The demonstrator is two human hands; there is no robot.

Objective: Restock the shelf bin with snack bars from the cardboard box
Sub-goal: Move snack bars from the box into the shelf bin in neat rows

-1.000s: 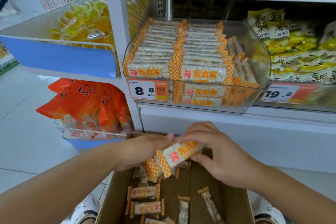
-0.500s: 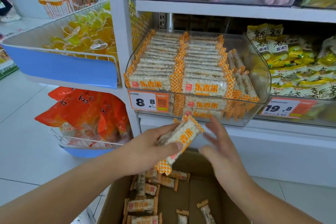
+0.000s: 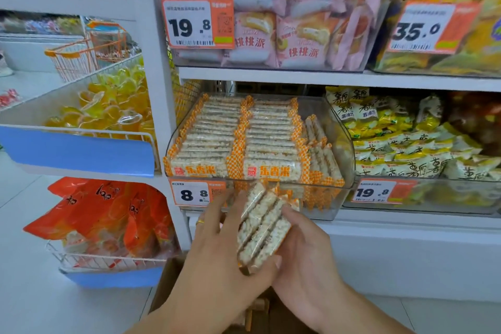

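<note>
A stack of puffed-rice snack bars [image 3: 260,228] in clear wrappers with orange checked ends is held on edge between both hands, just below the front of the shelf bin. My left hand [image 3: 219,260] grips the stack from the left, thumb under its lower end. My right hand [image 3: 303,252] cups it from the right. The clear shelf bin [image 3: 343,160] holds two neat rows of the same bars plus several standing at its right side. Only a brown corner of the cardboard box [image 3: 168,285] shows under my arms.
A price tag reading 8.8 [image 3: 198,194] hangs on the bin front. Pink pastry packs [image 3: 271,16] fill the shelf above, yellow snack bags [image 3: 406,144] lie to the right. Left are a wire basket of yellow jellies [image 3: 108,106] and orange bags [image 3: 105,219].
The view has tilted upward and the box has nearly dropped out of sight. My left hand raised the bars toward the bin, and my right hand has closed back onto the stack.
</note>
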